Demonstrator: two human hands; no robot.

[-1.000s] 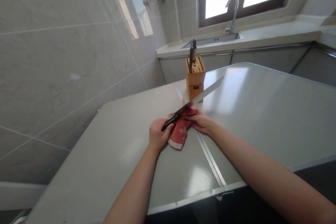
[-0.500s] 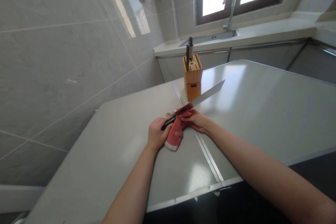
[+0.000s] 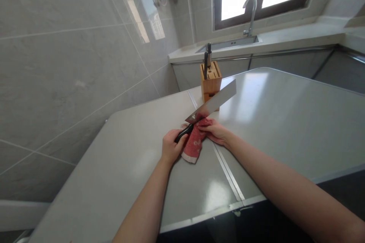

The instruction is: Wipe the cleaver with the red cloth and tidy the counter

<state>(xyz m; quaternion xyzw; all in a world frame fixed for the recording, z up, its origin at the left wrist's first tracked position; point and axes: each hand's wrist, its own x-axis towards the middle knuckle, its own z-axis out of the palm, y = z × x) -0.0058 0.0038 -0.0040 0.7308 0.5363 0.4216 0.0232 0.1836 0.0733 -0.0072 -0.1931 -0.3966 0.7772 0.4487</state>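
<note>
My left hand is closed round the black handle of a cleaver. Its broad steel blade points up and to the right, its flat side turned toward me. In my right hand a red towel with a pale hem is bunched against the blade's lower edge near the handle. One end of the cloth hangs down between both hands. Behind the blade stands a wooden knife block, partly covered by it, with black-handled tools in its slots.
The pale table has a metal seam across it and a metal front edge. Beyond it are a counter, a sink and a tall faucet under a window. A tiled wall rises on the left.
The cleaver has rolled in my left hand, so more of the blade's flat side shows and its tip sits further left. The towel stays in my right hand near the handle.
</note>
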